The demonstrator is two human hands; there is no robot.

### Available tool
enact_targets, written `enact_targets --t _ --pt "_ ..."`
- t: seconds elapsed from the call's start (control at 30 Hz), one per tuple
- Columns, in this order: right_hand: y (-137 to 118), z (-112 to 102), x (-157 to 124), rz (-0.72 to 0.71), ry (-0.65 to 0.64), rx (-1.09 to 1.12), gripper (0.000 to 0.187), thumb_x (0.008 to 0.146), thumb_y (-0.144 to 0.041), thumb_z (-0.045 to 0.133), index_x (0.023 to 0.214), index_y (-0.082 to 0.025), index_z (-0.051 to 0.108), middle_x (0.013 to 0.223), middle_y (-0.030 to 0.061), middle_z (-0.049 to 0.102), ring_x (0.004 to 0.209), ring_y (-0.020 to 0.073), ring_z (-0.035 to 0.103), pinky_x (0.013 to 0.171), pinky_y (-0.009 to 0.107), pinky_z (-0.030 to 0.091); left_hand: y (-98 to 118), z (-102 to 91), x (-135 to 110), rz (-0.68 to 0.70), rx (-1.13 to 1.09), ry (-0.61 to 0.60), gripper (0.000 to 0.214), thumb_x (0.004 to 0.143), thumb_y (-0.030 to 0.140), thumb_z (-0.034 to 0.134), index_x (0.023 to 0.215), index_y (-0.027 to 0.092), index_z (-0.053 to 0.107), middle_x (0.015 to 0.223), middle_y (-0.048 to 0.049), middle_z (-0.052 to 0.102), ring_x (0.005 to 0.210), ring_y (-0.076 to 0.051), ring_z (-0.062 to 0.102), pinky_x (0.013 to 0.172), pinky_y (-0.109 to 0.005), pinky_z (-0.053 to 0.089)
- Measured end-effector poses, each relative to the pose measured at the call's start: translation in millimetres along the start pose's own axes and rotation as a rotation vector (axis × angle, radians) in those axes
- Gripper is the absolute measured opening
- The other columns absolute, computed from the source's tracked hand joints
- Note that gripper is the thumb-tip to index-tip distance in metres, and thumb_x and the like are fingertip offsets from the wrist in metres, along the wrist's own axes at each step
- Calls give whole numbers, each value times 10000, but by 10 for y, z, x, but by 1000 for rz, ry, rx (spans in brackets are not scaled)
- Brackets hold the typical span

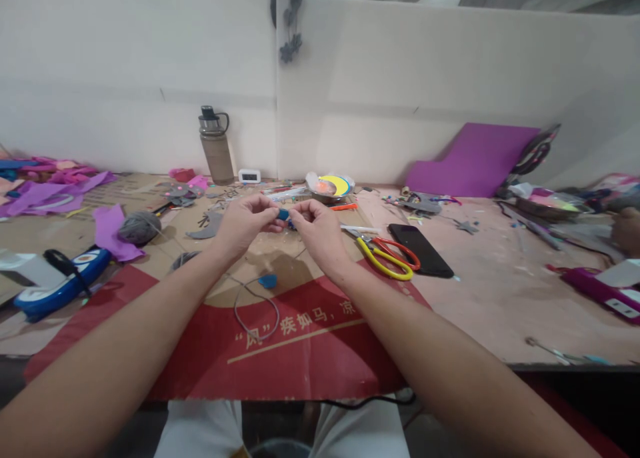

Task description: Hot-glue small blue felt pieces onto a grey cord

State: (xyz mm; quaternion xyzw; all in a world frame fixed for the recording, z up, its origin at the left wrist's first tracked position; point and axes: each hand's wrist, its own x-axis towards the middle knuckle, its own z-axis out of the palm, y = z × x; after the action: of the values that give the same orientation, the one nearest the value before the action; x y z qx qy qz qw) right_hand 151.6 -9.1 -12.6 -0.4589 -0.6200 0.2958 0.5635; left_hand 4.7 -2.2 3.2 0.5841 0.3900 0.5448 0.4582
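Note:
Between my fingertips is a small blue felt piece (283,215), pinched from both sides. My left hand (249,219) grips its left end with thumb and forefinger. On the other end, my right hand (319,226) has its fingers closed too. Below the hands, another blue scrap (267,281) lies on the red and brown cardboard (200,351), near a loop of grey yarn (237,311). Scissors with yellow and red handles (387,257) rest just right of my right hand. A grey felt crescent (207,226) sits left of my left hand.
A black phone (421,250) lies beside the scissors. A grey yarn ball (139,227) and purple felt (111,235) are at left, with a blue-and-white device (65,286). At the back stand a water bottle (216,148) and a small bowl (333,188). Another person's hand (627,231) shows far right.

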Motion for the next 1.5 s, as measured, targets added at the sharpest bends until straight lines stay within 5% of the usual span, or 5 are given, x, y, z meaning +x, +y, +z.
enact_targets --t 0.3,0.83,1.03,1.23,1.5 --pt "6 -14 1 5 5 -10 98 767 -255 567 708 -178 556 604 -58 467 570 91 391 563 250 309 19 -8 -17 29 118 -101 190 715 232 714 858 120 660 741 -33 703 644 -134 688 663 -279 593" --pt "94 16 -25 -109 1 20 91 814 -264 580 853 -198 531 708 -31 527 630 109 457 623 265 369 20 6 -23 13 68 33 122 690 216 706 723 140 617 630 -9 663 609 -149 686 638 -287 593" --pt "82 4 -21 -63 -25 -4 140 820 -308 582 893 -192 610 603 -62 437 574 101 393 564 257 311 35 9 -35 17 81 3 133 702 236 711 726 138 623 649 -15 675 609 -138 679 645 -278 590" --pt "24 -35 -35 -34 -38 -11 140 814 -299 570 804 -171 627 650 -34 535 596 99 416 582 257 319 30 7 -35 25 102 -50 163 724 269 712 760 136 625 669 -26 689 609 -135 680 658 -289 593" --pt "64 -10 -32 -91 -29 -29 149 806 -312 569 756 -177 606 626 -40 526 581 98 413 562 250 309 33 2 -58 165 367 -89 155 743 271 679 837 147 675 731 -42 713 623 -142 671 636 -272 571"
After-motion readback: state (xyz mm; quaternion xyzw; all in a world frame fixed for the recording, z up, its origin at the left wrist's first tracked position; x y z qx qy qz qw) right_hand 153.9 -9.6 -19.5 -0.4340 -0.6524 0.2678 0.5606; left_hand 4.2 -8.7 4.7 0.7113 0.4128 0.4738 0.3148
